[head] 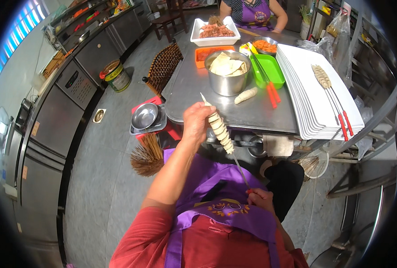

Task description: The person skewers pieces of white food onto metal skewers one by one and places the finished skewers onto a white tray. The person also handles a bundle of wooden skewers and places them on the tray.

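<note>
Near its pointed end, my left hand [197,121] grips a pale food spiral [221,132] threaded on a metal skewer. The skewer slants down to my right hand [261,198], closed around its red handle. Just beyond, a pale rolled piece [245,95] lies on the metal table [198,97] beside a steel pot [229,80] of folded pale sheets. Skewers with red handles [273,95] rest across a green tray [268,72]. To the right, finished-looking spirals on skewers [321,77] lie on the top of a stack of white trays [339,90].
Across the table sits a person in a purple apron [257,15]. A white tray of meat [216,41], an orange container [198,60] and a steel bowl [264,45] stand towards the far side. Left of me are a red stool [175,131] with a metal bowl [144,116] and a bundle of sticks [148,155].
</note>
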Demonstrator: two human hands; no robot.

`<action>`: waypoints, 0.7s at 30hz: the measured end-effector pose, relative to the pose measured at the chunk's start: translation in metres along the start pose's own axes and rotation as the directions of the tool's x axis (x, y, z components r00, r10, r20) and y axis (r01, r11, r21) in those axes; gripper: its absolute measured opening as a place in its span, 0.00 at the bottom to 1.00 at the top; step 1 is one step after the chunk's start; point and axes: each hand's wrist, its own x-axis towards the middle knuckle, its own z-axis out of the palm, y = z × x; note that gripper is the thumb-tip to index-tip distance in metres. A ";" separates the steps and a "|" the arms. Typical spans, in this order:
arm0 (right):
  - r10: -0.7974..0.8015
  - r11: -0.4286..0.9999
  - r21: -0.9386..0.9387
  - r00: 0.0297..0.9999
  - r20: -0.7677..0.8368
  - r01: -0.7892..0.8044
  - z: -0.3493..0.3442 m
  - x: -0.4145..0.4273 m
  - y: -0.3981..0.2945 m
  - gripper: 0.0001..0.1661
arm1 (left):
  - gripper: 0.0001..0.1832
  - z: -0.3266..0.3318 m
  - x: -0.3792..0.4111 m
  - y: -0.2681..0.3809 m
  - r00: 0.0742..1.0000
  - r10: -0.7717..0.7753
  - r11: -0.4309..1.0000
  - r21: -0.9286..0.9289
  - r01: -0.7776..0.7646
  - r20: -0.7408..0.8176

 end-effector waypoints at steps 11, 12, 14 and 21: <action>-0.006 1.000 -0.015 1.000 0.022 0.006 -0.001 0.000 0.002 0.10 | 0.08 -0.004 0.003 -0.004 0.992 0.000 0.999 -0.045 -0.005 -0.124; -0.003 1.000 -0.022 1.000 0.026 0.004 -0.001 0.000 0.002 0.10 | 0.09 -0.006 0.004 -0.005 0.993 -0.004 0.999 -0.049 -0.001 -0.119; 0.003 0.999 -0.036 1.000 0.031 -0.002 -0.003 -0.001 0.002 0.10 | 0.10 -0.009 0.006 -0.007 0.994 -0.014 0.998 -0.060 0.008 -0.108; 0.028 0.999 -0.021 0.999 0.037 -0.028 -0.007 -0.001 0.006 0.11 | 0.10 -0.010 0.006 -0.006 0.997 -0.044 0.989 -0.146 0.036 -0.058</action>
